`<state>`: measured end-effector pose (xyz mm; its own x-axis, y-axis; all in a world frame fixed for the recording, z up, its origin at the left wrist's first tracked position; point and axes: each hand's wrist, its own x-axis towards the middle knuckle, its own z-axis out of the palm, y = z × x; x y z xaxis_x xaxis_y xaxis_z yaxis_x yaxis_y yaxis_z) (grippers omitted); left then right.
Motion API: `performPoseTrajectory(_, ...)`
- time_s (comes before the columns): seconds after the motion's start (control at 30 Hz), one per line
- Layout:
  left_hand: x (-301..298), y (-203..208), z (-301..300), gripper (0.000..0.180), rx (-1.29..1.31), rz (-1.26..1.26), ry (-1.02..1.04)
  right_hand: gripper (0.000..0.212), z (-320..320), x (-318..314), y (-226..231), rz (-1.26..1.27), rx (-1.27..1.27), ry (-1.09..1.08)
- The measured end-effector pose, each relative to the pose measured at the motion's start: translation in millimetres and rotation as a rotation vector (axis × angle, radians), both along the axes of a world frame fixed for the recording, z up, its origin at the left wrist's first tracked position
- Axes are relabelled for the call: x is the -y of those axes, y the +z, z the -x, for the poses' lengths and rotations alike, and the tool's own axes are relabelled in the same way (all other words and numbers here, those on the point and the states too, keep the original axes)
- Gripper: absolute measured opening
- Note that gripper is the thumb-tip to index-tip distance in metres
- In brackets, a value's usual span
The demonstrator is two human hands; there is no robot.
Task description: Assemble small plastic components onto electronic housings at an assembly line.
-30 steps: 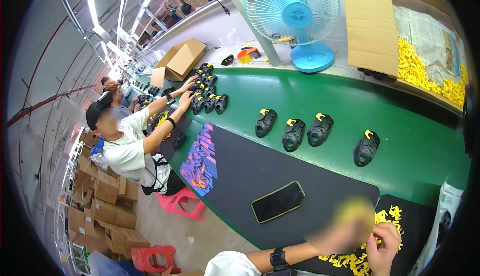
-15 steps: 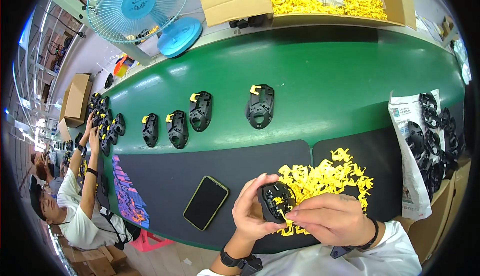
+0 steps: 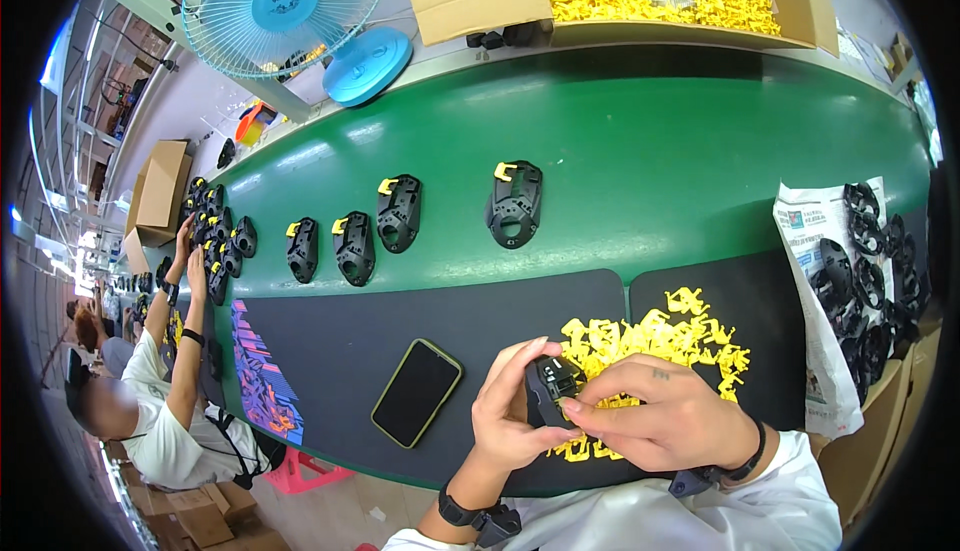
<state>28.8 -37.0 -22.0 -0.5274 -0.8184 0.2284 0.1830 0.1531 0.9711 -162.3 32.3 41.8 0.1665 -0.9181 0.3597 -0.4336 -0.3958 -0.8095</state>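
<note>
My left hand (image 3: 502, 413) is wrapped round a small black plastic shell (image 3: 543, 391), tilted up on its edge above the dark mat. The thumb and fingers of my right hand (image 3: 662, 413) are pinched together against the shell's right side. A yellow plastic clip showed at these fingertips a moment ago; now they mostly cover it. Just beyond both hands spreads a loose pile of yellow clips (image 3: 690, 334). Four black shells, each with a yellow clip at its top end, stand apart on the green tabletop; one shell (image 3: 514, 205) is straight ahead.
A phone (image 3: 418, 393) lies on the dark mat (image 3: 450, 311) left of my hands. More black parts sit on newspaper (image 3: 815, 281) at right. A blue fan (image 3: 290, 6) and a box of yellow clips (image 3: 690, 31) stand behind. A co-worker (image 3: 165, 401) reaches toward clustered shells at left.
My right fingers have closed in over the shell, covering the yellow clip that showed between them. The shell has turned in my left hand. The whole view has shifted slightly.
</note>
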Motion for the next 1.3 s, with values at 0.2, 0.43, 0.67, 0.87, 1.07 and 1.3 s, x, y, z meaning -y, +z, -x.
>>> performPoseTrajectory(0.2,-8,-2,-5,0.084,0.164,0.401,0.337,0.052,-22,-10,8,0.038,-0.170,-0.053)
performPoseTrajectory(0.43,-16,-24,-4,0.054,-0.097,0.533,0.417,0.032,-26,-10,13,0.224,-0.168,-0.035)
performPoseTrajectory(0.67,-19,-21,-1,0.032,-0.136,0.364,0.399,0.029,-26,-13,-6,0.173,0.005,-0.077)
performPoseTrajectory(0.87,-18,-25,-4,0.064,-0.041,0.481,0.373,0.032,-27,-13,-11,0.130,0.104,-0.095)
performPoseTrajectory(1.07,-20,-20,-2,0.070,0.065,0.509,0.337,0.028,-15,-11,-17,0.082,0.145,-0.019)
performPoseTrajectory(1.3,-23,-26,-4,0.066,0.052,0.495,0.378,0.039,-8,-22,-7,-0.005,0.010,-0.004)
